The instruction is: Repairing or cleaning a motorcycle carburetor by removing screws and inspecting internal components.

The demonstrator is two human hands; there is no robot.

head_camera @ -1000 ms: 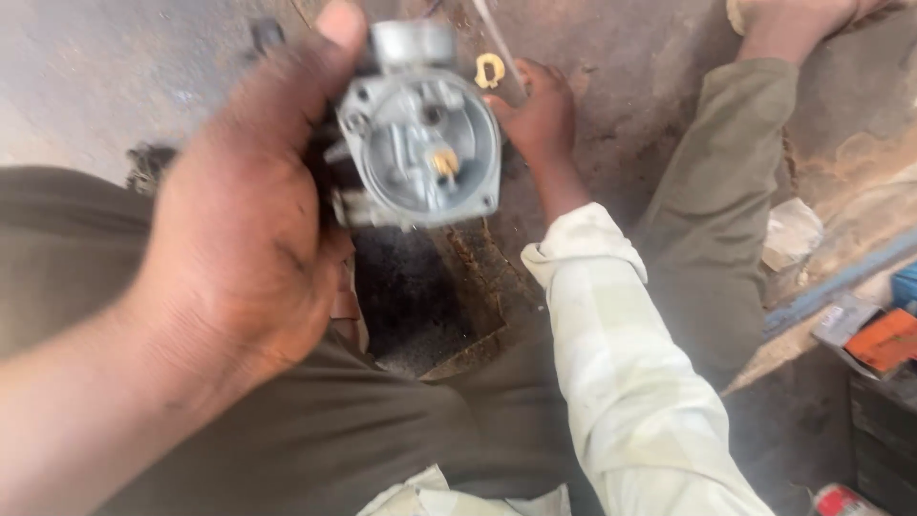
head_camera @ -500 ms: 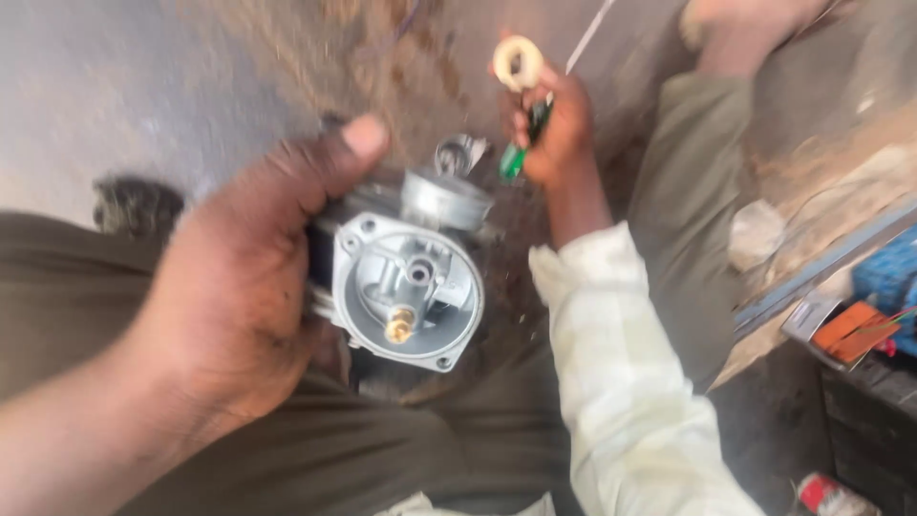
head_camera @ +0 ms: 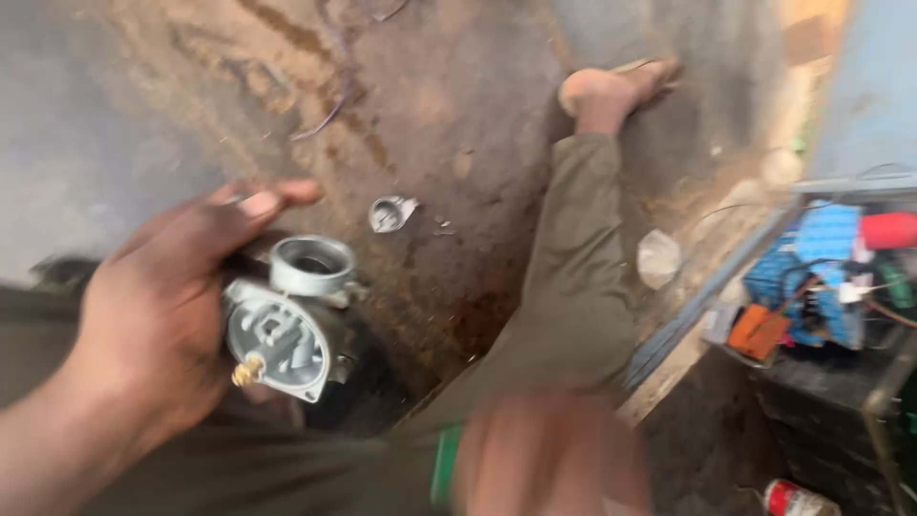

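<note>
Blur fills the bottom edge of the view, where the right hand (head_camera: 554,454) sweeps close under the camera with something green (head_camera: 441,465) at its side; half a second ago it was raised ahead holding a small ring and a green-handled tool, so it has dropped back toward the body, and its grip cannot be read now. Just beyond, to the left, the left hand (head_camera: 158,315) has its fingers wrapped around a grey metal carburettor (head_camera: 287,320), thumb stretched over the top. The round throat faces up and a small brass jet (head_camera: 248,369) sticks out of the open underside. Over the past second the part has come lower and further left, away from the right hand, which suggests a pause in the fitting work rather than a step in progress. Farther out, on the stained dirt floor (head_camera: 449,115), lies a small loose metal piece (head_camera: 390,212), well apart from the carburettor. A trouser leg (head_camera: 573,287) stretches to a bare foot (head_camera: 611,91), and a cluttered box of coloured items (head_camera: 821,277) sits at the right.
</note>
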